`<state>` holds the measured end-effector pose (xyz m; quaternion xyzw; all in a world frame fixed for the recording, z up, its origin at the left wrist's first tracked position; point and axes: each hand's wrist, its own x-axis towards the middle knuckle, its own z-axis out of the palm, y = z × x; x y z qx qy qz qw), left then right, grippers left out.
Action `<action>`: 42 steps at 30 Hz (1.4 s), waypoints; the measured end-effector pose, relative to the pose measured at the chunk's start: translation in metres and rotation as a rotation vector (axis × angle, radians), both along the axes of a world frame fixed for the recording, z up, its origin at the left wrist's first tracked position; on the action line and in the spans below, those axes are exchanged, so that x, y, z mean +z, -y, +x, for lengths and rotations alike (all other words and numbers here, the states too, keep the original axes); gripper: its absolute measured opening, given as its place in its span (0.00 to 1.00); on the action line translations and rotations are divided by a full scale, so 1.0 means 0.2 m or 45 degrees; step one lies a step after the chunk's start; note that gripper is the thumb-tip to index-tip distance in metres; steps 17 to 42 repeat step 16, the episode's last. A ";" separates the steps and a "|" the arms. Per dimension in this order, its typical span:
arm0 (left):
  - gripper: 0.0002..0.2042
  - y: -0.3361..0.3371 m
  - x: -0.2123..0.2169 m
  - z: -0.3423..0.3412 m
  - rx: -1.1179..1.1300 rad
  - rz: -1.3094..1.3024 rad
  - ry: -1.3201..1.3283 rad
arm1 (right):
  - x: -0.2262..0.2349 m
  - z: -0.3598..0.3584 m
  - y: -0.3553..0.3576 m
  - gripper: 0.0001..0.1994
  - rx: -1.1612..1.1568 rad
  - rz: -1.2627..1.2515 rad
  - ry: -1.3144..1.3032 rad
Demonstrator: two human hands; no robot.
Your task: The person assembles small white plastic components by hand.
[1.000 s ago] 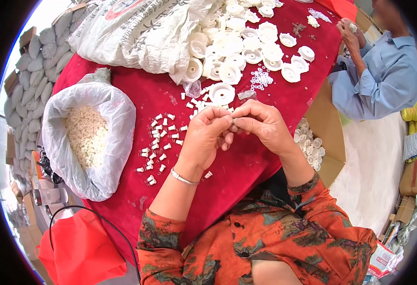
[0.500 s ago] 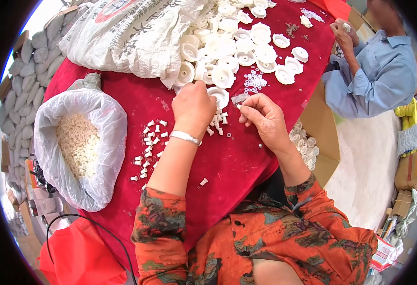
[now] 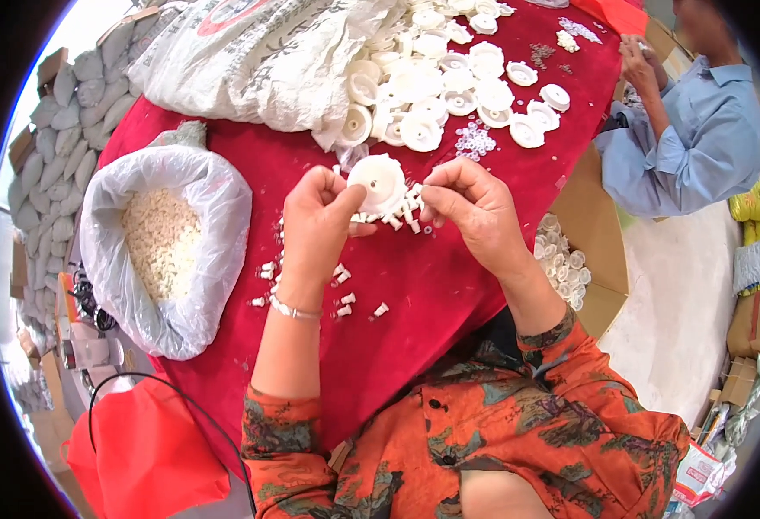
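My left hand point(image 3: 315, 216) grips the edge of a round white plastic disc point(image 3: 380, 183) with a small hole at its centre, held above the red cloth. To its right, my right hand point(image 3: 479, 212) has thumb and forefinger pinched together; what sits between them is too small to make out. Under and between the two hands lies a small cluster of white plugs point(image 3: 408, 210). More white plugs with springs point(image 3: 343, 275) are scattered near my left wrist, partly hidden by that arm. Small white rings point(image 3: 475, 141) form a pile beyond my right hand.
A heap of white plastic discs point(image 3: 458, 78) spills from a woven sack point(image 3: 250, 73) at the back. A plastic-lined bag point(image 3: 224, 203) of small pale pieces stands left. A cardboard box point(image 3: 605, 285) with clear parts is right. A person in blue point(image 3: 691, 143) works far right.
My left hand has drawn a white disc back from the heap and turned it face up. My right hand has come slightly left, nearer the disc.
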<state>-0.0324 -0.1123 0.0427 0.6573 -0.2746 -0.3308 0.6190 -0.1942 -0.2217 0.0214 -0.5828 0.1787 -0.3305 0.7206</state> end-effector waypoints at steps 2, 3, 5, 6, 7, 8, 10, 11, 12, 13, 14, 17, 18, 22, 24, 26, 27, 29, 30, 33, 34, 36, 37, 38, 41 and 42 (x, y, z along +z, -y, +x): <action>0.07 -0.10 -0.03 -0.07 0.055 -0.182 -0.131 | 0.03 0.03 -0.09 0.02 0.053 -0.144 -0.074; 0.06 -0.15 -0.04 -0.10 0.057 -0.263 -0.216 | 0.01 0.06 -0.13 0.03 0.043 -0.261 -0.087; 0.05 -0.23 -0.06 -0.16 0.103 -0.295 -0.152 | -0.02 0.07 -0.18 0.04 -0.025 -0.651 -0.077; 0.05 -0.26 -0.08 -0.17 0.122 -0.299 -0.121 | -0.01 0.07 -0.20 0.05 -0.051 -0.821 -0.092; 0.05 -0.28 -0.08 -0.19 0.138 -0.299 -0.124 | -0.02 0.07 -0.22 0.05 -0.034 -0.820 -0.092; 0.03 -0.30 -0.07 -0.21 0.166 -0.343 -0.146 | -0.04 0.08 -0.23 0.04 -0.029 -0.898 -0.072; 0.02 -0.32 -0.07 -0.23 0.197 -0.394 -0.176 | -0.04 0.08 -0.26 0.04 -0.018 -0.982 -0.057; 0.05 -0.33 -0.06 -0.24 0.207 -0.392 -0.177 | -0.04 0.08 -0.28 0.04 0.007 -0.871 -0.099; 0.09 -0.34 -0.07 -0.24 0.215 -0.390 -0.177 | -0.03 0.08 -0.30 0.04 0.030 -0.760 -0.140; 0.16 -0.36 -0.09 -0.23 0.147 -0.350 -0.136 | -0.02 0.08 -0.32 0.04 0.032 -0.765 -0.143; 0.16 -0.37 -0.11 -0.22 0.147 -0.356 -0.140 | -0.01 0.09 -0.33 0.04 0.059 -0.572 -0.132; 0.17 -0.39 -0.13 -0.22 0.077 -0.404 -0.030 | -0.03 0.10 -0.34 0.03 0.042 -0.487 -0.145; 0.17 -0.39 -0.13 -0.22 0.077 -0.404 -0.030 | -0.03 0.10 -0.34 0.03 0.042 -0.487 -0.145; 0.17 -0.39 -0.13 -0.22 0.077 -0.404 -0.030 | -0.03 0.10 -0.34 0.03 0.042 -0.487 -0.145; 0.17 -0.39 -0.13 -0.22 0.077 -0.404 -0.030 | -0.03 0.10 -0.34 0.03 0.042 -0.487 -0.145; 0.17 -0.39 -0.13 -0.22 0.077 -0.404 -0.030 | -0.03 0.10 -0.34 0.03 0.042 -0.487 -0.145; 0.17 -0.39 -0.13 -0.22 0.077 -0.404 -0.030 | -0.03 0.10 -0.34 0.03 0.042 -0.487 -0.145; 0.17 -0.39 -0.13 -0.22 0.077 -0.404 -0.030 | -0.03 0.10 -0.34 0.03 0.042 -0.487 -0.145; 0.17 -0.39 -0.13 -0.22 0.077 -0.404 -0.030 | -0.03 0.10 -0.34 0.03 0.042 -0.487 -0.145; 0.17 -0.39 -0.13 -0.22 0.077 -0.404 -0.030 | -0.03 0.10 -0.34 0.03 0.042 -0.487 -0.145; 0.17 -0.39 -0.13 -0.22 0.077 -0.404 -0.030 | -0.03 0.10 -0.34 0.03 0.042 -0.487 -0.145; 0.17 -0.39 -0.13 -0.22 0.077 -0.404 -0.030 | -0.03 0.10 -0.34 0.03 0.042 -0.487 -0.145; 0.17 -0.39 -0.13 -0.22 0.077 -0.404 -0.030 | -0.03 0.10 -0.34 0.03 0.042 -0.487 -0.145; 0.17 -0.39 -0.13 -0.22 0.077 -0.404 -0.030 | -0.03 0.10 -0.34 0.03 0.042 -0.487 -0.145; 0.17 -0.39 -0.13 -0.22 0.077 -0.404 -0.030 | -0.03 0.10 -0.34 0.03 0.042 -0.487 -0.145; 0.17 -0.39 -0.13 -0.22 0.077 -0.404 -0.030 | -0.03 0.10 -0.34 0.03 0.042 -0.487 -0.145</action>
